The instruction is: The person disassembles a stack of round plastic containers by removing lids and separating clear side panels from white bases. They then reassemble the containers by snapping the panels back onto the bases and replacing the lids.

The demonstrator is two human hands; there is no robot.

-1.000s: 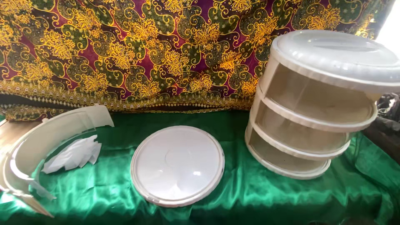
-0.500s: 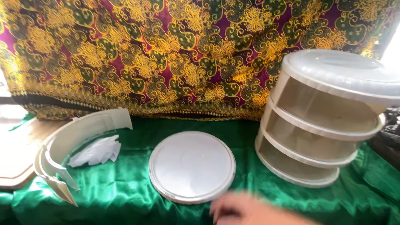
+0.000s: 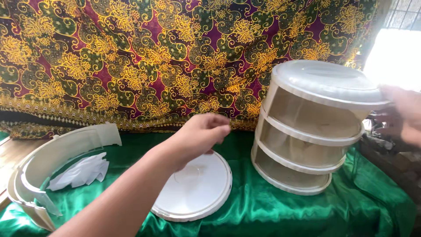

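A white three-tier round plastic rack (image 3: 307,131) stands on the green cloth (image 3: 263,210) at the right, open side towards me. My right hand (image 3: 401,115), blurred at the right edge, grips the rim of the rack's top disc (image 3: 324,81). My left hand (image 3: 201,134) reaches in from the lower left with loosely curled fingers and holds nothing. It hovers above a loose round white disc (image 3: 197,188) that lies flat on the cloth, just left of the rack.
Curved white plastic wall panels (image 3: 48,162) lie at the left with a crumpled clear plastic bag (image 3: 81,171) inside their arc. A patterned yellow, maroon and green cloth (image 3: 175,61) hangs behind. A wooden surface (image 3: 8,151) shows at the far left.
Both hands have come into view: the left arm rose from the bottom edge over the flat disc, and the right hand arrived at the rack's top rim. The view moved closer.
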